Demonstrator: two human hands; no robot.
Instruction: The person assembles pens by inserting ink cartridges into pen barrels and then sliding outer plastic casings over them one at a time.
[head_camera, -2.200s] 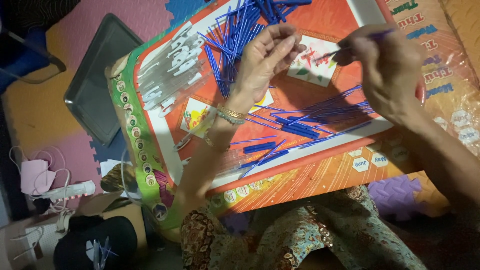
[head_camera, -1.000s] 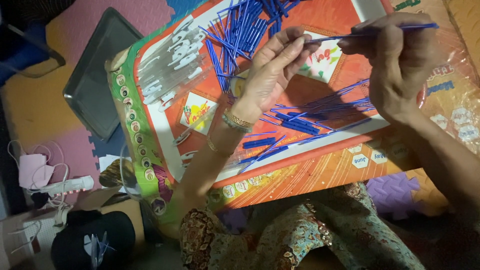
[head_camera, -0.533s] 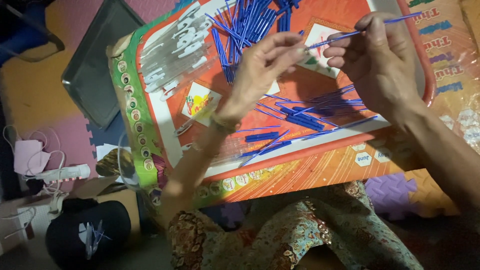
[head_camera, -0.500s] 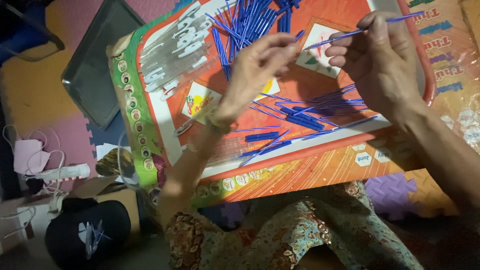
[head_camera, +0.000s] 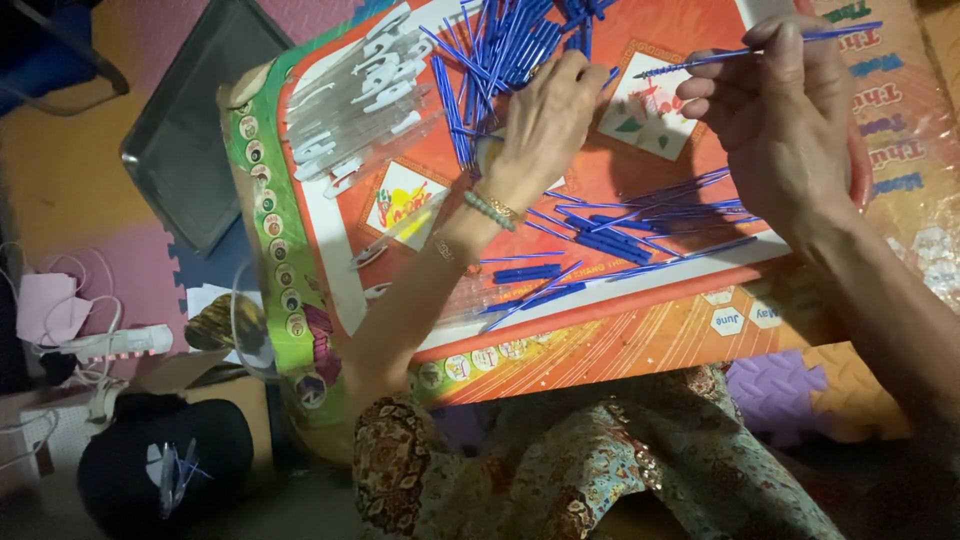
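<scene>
Since a second ago the left hand (head_camera: 545, 110) has dropped away from the thin blue rod (head_camera: 760, 50) and gone back down to the pile of blue tubes (head_camera: 500, 50) at the top of the board, so now only the right hand (head_camera: 775, 120) keeps the rod up. That rod is pinched between thumb and fingertips, lying nearly level above the board, probably so its free end points toward the other hand for whatever gets slid on. The left hand's fingers are curled down onto the pile; whether they've actually grabbed a tube is hard to tell, since the knuckles hide the tips.

Everything sits on an orange printed board (head_camera: 700, 300) resting across the person's lap, which works as a tray. It's got loose stuff sorted into zones: blue tubes up top, a flatter scatter of blue sticks (head_camera: 640, 225) lower right within reach of the right hand, and clear pen barrels with white clips (head_camera: 360, 90) bunched on the left. A dark metal tray (head_camera: 190, 150) lies on the floor mat off to the left, and nothing shows in it.
</scene>
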